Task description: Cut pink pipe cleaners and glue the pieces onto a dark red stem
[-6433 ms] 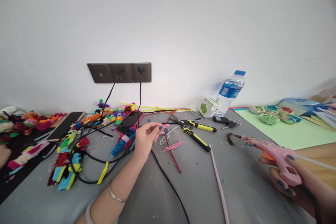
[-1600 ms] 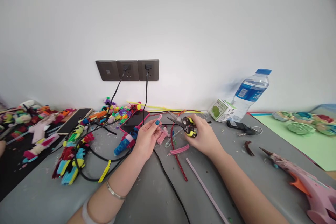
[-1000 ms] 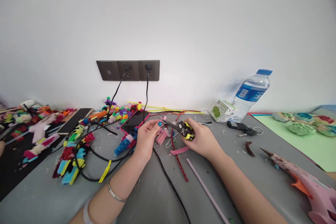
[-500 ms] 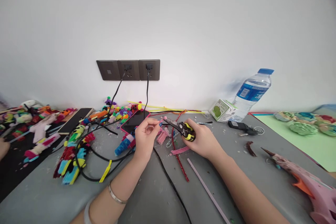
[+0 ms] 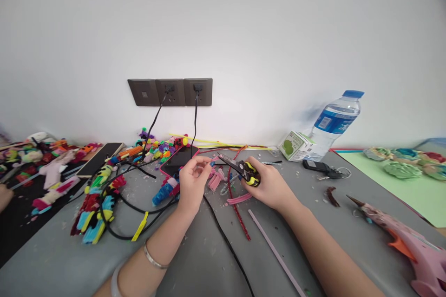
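My left hand (image 5: 193,178) pinches a small pink pipe cleaner piece (image 5: 215,159) between thumb and fingertips. In my right hand (image 5: 270,181) is a pair of scissors (image 5: 244,170) with black and yellow handles. Their dark blades point left, close to the pink piece, and stand a little apart. Below the blades lies a bundle of folded pink pipe cleaners (image 5: 216,180). A red tinsel stem (image 5: 239,220) runs down beside it, with a bent pink strip (image 5: 239,199) across it. A long pale pink pipe cleaner (image 5: 273,248) rests nearer to me.
Black cables (image 5: 114,234) loop over the grey table at left, near a phone (image 5: 176,162) and colourful pipe cleaner figures (image 5: 94,209). At right are a water bottle (image 5: 334,123), a green-white box (image 5: 295,145), keys (image 5: 332,173) and a pink glue gun (image 5: 407,241). Another person's hand (image 5: 4,196) shows far left.
The scissors have turned slightly in my right hand, and their blades now look further apart and higher over the pink piece. My left hand has stayed nearly still.
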A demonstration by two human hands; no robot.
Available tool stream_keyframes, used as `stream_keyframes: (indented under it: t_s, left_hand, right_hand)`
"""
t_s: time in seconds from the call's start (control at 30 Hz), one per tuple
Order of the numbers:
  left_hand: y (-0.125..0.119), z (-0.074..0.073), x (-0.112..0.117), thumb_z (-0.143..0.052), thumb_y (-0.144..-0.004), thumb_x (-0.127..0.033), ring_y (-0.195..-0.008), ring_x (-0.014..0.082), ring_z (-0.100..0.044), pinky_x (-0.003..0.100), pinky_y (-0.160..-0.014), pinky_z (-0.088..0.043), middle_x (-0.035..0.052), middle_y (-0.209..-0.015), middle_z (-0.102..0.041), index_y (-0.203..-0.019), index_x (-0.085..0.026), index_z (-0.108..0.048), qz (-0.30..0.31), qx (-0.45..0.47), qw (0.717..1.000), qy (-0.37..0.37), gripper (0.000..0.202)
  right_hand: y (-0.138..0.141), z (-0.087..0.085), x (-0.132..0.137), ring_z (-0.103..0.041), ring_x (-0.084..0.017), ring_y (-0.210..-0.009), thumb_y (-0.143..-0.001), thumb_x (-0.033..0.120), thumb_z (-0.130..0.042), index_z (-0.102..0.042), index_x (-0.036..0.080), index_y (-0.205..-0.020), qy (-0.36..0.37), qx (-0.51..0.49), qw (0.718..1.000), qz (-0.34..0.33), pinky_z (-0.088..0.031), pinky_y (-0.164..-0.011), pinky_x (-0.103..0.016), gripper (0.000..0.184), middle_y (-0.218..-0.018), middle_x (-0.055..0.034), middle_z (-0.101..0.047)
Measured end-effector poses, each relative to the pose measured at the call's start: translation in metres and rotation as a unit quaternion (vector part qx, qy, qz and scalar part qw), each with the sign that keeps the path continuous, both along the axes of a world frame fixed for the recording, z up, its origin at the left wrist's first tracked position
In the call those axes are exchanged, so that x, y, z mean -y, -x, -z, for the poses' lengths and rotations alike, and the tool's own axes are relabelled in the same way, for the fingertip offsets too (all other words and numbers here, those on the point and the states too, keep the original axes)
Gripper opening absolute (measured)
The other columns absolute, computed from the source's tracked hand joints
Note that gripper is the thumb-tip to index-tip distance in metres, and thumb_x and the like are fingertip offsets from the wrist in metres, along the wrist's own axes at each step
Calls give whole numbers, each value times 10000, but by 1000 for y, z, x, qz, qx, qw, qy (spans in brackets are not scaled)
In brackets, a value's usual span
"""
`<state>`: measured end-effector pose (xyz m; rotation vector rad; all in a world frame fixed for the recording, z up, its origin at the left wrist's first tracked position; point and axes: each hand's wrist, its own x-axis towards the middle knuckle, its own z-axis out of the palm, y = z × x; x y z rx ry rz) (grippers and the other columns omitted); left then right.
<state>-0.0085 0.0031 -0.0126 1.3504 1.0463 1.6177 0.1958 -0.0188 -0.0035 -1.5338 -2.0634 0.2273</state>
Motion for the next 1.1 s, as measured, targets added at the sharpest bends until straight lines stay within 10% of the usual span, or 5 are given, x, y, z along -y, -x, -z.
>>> stream_keyframes:
  t_s: [1.1]
  left_hand:
    - [-2,-1,1,-717,-785,-449,-728,166,-626,257,-669,-488,45,-802,-696,-858,-181,-700,68,34,995,57,278]
  right_hand:
    - [-1,-1,0,-551,-193,-570,-754,314,-539,-418,253,-841,0,-2,1000,-1,-325,-544,-257,161,-653,11,-575]
